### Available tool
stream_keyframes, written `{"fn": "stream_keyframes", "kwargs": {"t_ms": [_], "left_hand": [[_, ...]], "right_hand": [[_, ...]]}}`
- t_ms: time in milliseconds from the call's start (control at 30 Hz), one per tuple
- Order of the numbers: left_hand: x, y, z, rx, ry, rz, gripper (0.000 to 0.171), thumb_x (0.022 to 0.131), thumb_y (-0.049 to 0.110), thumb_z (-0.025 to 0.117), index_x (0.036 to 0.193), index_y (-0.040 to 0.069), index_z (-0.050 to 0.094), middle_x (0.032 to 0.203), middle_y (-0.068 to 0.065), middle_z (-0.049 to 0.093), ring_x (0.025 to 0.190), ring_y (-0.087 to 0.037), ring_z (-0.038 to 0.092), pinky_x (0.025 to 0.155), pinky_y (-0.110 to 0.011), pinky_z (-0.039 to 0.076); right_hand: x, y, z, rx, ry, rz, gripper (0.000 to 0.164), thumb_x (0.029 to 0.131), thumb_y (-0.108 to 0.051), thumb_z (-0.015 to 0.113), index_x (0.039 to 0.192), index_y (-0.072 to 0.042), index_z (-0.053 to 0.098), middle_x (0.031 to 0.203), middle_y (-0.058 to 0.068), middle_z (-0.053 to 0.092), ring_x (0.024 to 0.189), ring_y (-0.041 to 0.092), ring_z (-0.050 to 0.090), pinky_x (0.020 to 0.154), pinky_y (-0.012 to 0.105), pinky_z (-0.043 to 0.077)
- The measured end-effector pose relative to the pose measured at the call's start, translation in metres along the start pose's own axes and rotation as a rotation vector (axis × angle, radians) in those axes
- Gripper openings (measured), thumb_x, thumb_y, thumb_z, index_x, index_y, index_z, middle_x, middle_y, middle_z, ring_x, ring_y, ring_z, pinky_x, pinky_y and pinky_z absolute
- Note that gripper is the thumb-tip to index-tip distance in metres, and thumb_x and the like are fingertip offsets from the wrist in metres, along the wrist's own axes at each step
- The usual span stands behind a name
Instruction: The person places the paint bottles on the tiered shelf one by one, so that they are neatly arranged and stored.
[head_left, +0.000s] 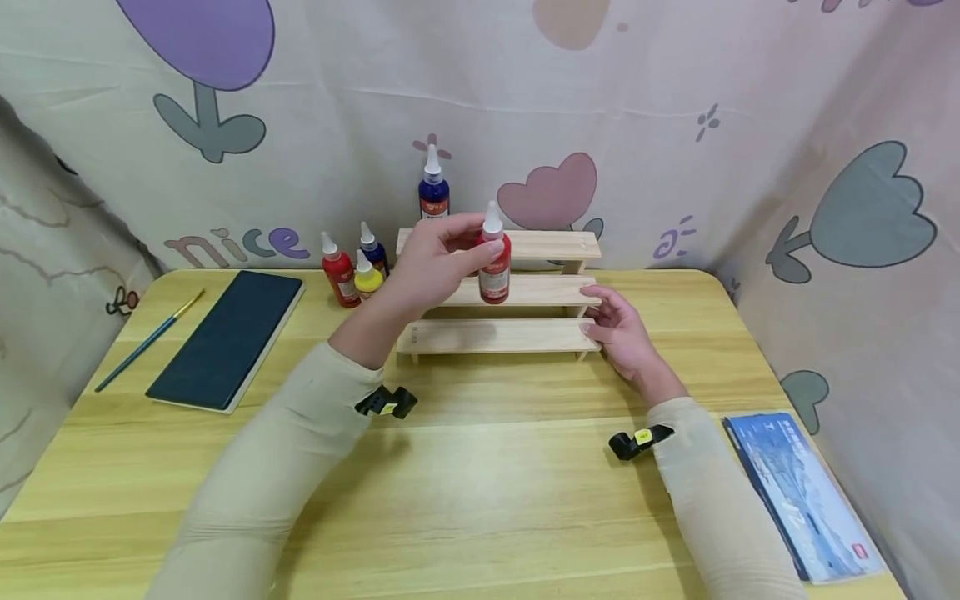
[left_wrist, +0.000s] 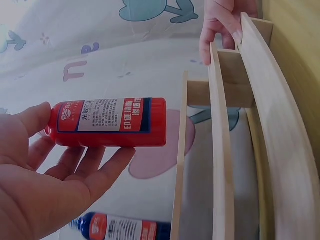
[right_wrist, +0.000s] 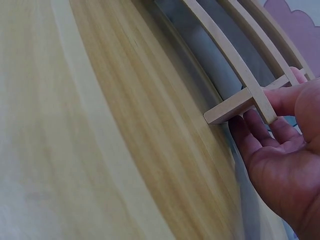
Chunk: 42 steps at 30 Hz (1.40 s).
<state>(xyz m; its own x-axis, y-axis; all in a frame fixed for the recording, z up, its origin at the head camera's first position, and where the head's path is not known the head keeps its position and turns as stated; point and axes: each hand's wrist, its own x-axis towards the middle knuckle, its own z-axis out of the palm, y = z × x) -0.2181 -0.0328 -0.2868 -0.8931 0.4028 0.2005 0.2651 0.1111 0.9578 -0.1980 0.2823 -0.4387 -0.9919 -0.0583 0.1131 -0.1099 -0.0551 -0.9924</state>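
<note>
My left hand [head_left: 433, 265] pinches a red bottle [head_left: 495, 279] with a white pointed nozzle, between thumb and fingers near its neck. The bottle is upright, and its base is apart from the shelves in the left wrist view. Below and behind it stands a three-tier wooden rack [head_left: 495, 335]. A dark blue bottle [head_left: 433, 193] stands on the rack's top tier at the left. At the rack's right end, my right hand [head_left: 628, 337] grips the lower boards. In the right wrist view its thumb and fingers lie around the end of the front board [right_wrist: 260, 102].
Left of the rack stand another red bottle [head_left: 340, 277], a smaller-looking blue bottle [head_left: 374, 250] and a yellow bottle [head_left: 367, 280]. Farther left lie a dark notebook [head_left: 227, 337] and a paintbrush [head_left: 150, 340]. A blue-covered book [head_left: 802, 496] lies at the right edge; a patterned curtain hangs behind.
</note>
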Motion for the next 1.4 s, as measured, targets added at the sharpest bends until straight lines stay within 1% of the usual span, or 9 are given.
{"fn": "stream_keyframes", "kwargs": {"t_ms": [33,167,300,567,800,1000,1167,1233,1400], "left_hand": [[0.003,0.001,0.002,0.003,-0.001,0.006,0.037,0.097,0.018,0.069,0.132,0.011,0.066,0.115,-0.004,0.067,0.103,-0.021,0.062,0.085,-0.037,0.056],[0.015,0.004,0.008,-0.032,-0.012,0.028,0.037,0.096,0.016,0.069,0.132,0.01,0.066,0.115,-0.005,0.068,0.102,-0.022,0.063,0.083,-0.038,0.057],[0.03,0.005,0.012,-0.071,-0.021,0.032,0.036,0.096,0.016,0.07,0.132,0.012,0.067,0.114,-0.004,0.069,0.102,-0.021,0.064,0.082,-0.038,0.057],[0.061,0.005,0.022,-0.063,-0.065,0.088,0.036,0.097,0.013,0.069,0.132,0.008,0.066,0.113,-0.006,0.07,0.103,-0.019,0.065,0.088,-0.035,0.054],[0.09,0.01,0.035,-0.046,-0.105,0.009,0.038,0.096,0.014,0.069,0.134,0.009,0.065,0.115,-0.004,0.069,0.106,-0.016,0.064,0.089,-0.032,0.052],[0.115,0.011,0.052,-0.021,-0.114,-0.027,0.04,0.096,0.015,0.07,0.135,0.009,0.064,0.114,-0.004,0.069,0.105,-0.017,0.062,0.09,-0.029,0.049],[0.126,0.005,0.062,-0.051,-0.08,-0.066,0.04,0.095,0.014,0.071,0.134,0.01,0.065,0.114,-0.004,0.069,0.104,-0.017,0.062,0.091,-0.027,0.048],[0.129,0.001,0.064,-0.034,-0.065,-0.067,0.039,0.095,0.015,0.071,0.133,0.011,0.066,0.114,-0.003,0.069,0.105,-0.015,0.062,0.091,-0.026,0.047],[0.133,-0.005,0.069,0.009,-0.026,-0.084,0.04,0.095,0.018,0.071,0.134,0.015,0.066,0.115,0.0,0.069,0.105,-0.011,0.061,0.091,-0.025,0.047]], "right_hand": [[0.0,0.0,0.0,-0.005,0.0,0.001,0.063,0.083,0.028,0.054,0.131,-0.013,0.061,0.131,0.008,0.055,0.119,0.039,0.047,0.079,0.024,0.051],[0.001,-0.002,0.0,-0.008,0.002,0.009,0.063,0.084,0.028,0.053,0.131,-0.012,0.06,0.133,0.008,0.054,0.122,0.043,0.044,0.08,0.024,0.051],[0.001,-0.002,0.001,-0.01,0.005,0.018,0.062,0.084,0.027,0.054,0.132,-0.012,0.059,0.132,0.008,0.054,0.121,0.042,0.045,0.081,0.025,0.051],[0.001,-0.001,0.001,-0.01,0.002,0.018,0.061,0.084,0.027,0.055,0.132,-0.011,0.059,0.13,0.008,0.055,0.119,0.039,0.045,0.088,0.029,0.049],[0.001,-0.002,0.001,-0.018,-0.005,0.013,0.062,0.083,0.027,0.055,0.132,-0.012,0.06,0.132,0.008,0.054,0.118,0.037,0.046,0.089,0.029,0.049],[0.001,-0.002,-0.001,-0.006,0.003,-0.007,0.064,0.081,0.028,0.054,0.131,-0.012,0.061,0.13,0.007,0.055,0.112,0.033,0.049,0.085,0.028,0.049],[0.001,-0.001,-0.001,0.007,0.0,-0.012,0.064,0.082,0.028,0.054,0.131,-0.011,0.06,0.126,0.007,0.057,0.108,0.027,0.051,0.081,0.026,0.05],[0.001,0.0,-0.001,0.011,-0.001,-0.016,0.064,0.082,0.029,0.054,0.132,-0.01,0.06,0.126,0.008,0.056,0.107,0.026,0.051,0.079,0.025,0.05],[0.002,0.001,-0.001,0.018,-0.004,-0.014,0.064,0.082,0.029,0.054,0.132,-0.01,0.06,0.125,0.009,0.056,0.11,0.032,0.05,0.076,0.024,0.05]]}}
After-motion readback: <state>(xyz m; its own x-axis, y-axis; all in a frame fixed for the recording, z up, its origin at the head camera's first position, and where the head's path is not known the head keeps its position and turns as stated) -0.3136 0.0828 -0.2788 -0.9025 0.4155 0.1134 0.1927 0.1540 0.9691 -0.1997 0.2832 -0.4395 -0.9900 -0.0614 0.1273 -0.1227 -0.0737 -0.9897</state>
